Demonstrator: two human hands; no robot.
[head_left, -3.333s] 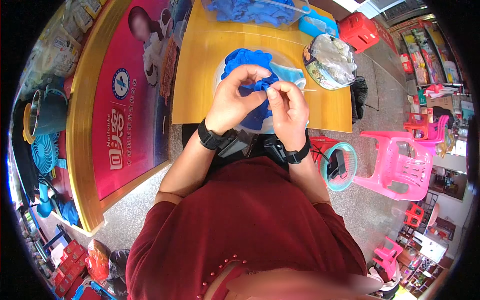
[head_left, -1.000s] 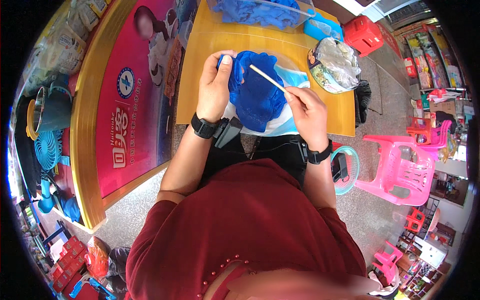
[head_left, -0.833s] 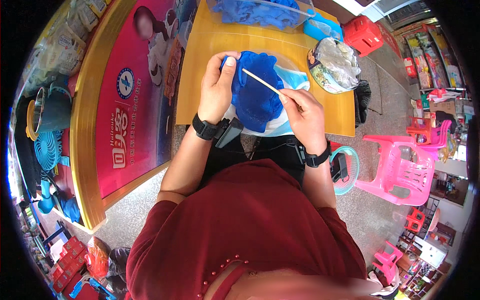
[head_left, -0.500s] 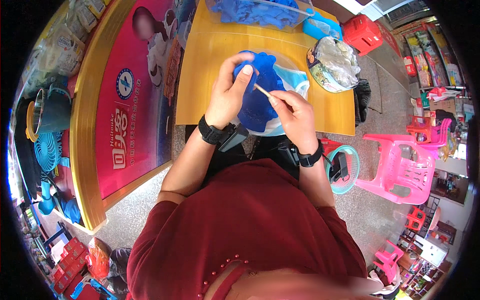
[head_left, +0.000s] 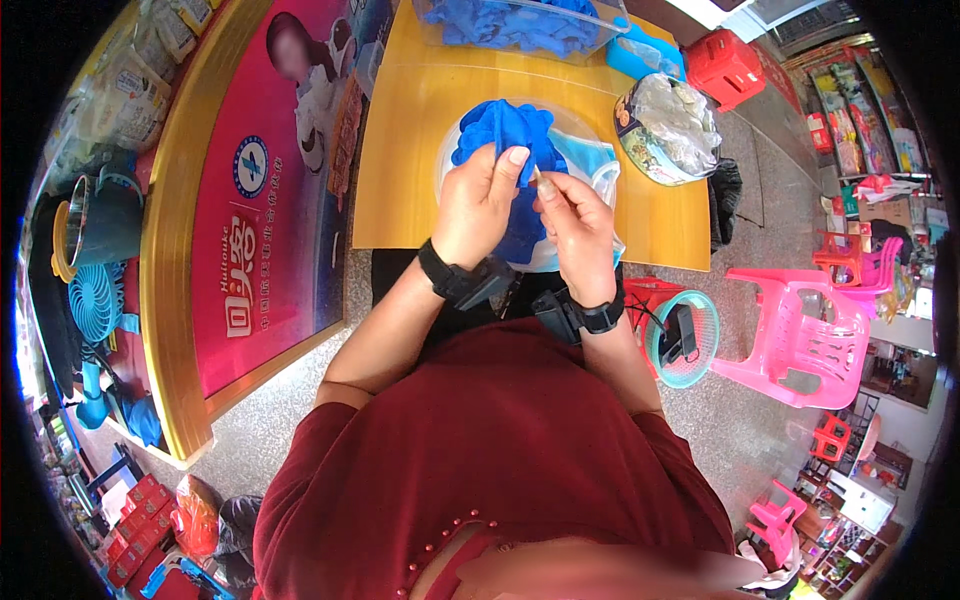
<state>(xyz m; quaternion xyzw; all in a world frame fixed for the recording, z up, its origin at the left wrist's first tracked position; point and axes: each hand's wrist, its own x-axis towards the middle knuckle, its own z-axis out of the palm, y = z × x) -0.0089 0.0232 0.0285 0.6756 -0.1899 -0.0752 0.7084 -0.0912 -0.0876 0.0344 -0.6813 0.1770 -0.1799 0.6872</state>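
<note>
Over the wooden table point(head_left: 400, 150), my left hand point(head_left: 478, 205) pinches gathered blue fabric point(head_left: 495, 128), its thumb pressed on top. Close beside it, my right hand point(head_left: 577, 225) is closed on a thin pale stick point(head_left: 534, 178). Only a short piece of the stick shows between the hands; its far end is hidden at the blue fabric. More blue fabric hangs below the fingers. Under the hands lies a round whitish tray point(head_left: 447, 150), with a light-blue and white item point(head_left: 590, 160) on its right side.
A clear bin point(head_left: 610, 40) of blue fabric stands at the table's far edge, beside a light-blue container point(head_left: 645, 52). A round tin point(head_left: 668, 130) stuffed with plastic is at right. Beyond are a red stool point(head_left: 725, 68), pink chair point(head_left: 800, 335) and mesh basket point(head_left: 688, 340).
My left hand has moved down and turned, and the blue fabric now spreads above it. My right hand has drawn closer to the left, leaving less of the stick showing.
</note>
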